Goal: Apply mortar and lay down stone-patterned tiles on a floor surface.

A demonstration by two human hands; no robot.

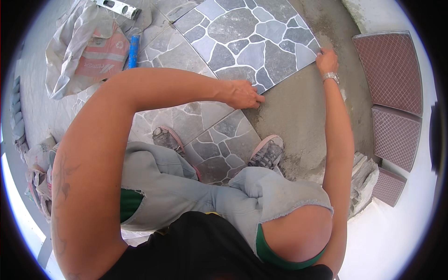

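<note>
A large square floor tile [234, 25] with a grey flagstone pattern and white joint lines lies in front of me, partly over a bed of wet grey mortar [294, 109]. My left hand [243, 94] grips its near corner, fingers curled and the thumb side at the edge. At the right corner, my right hand [327, 62], with a metal watch on the wrist, pinches the tile's edge. Whether the tile rests fully on the mortar or is slightly raised, I cannot tell. The fingertips under the edge are partly hidden.
Laid floor tiles [212, 149] extend beneath my shoes and to the left. A cement bag [100, 56], a blue cylinder [134, 51] and a spirit level [119, 8] lie at the far left. Brown tile pieces [396, 70] lean on the right wall, near a crumpled sack [363, 182].
</note>
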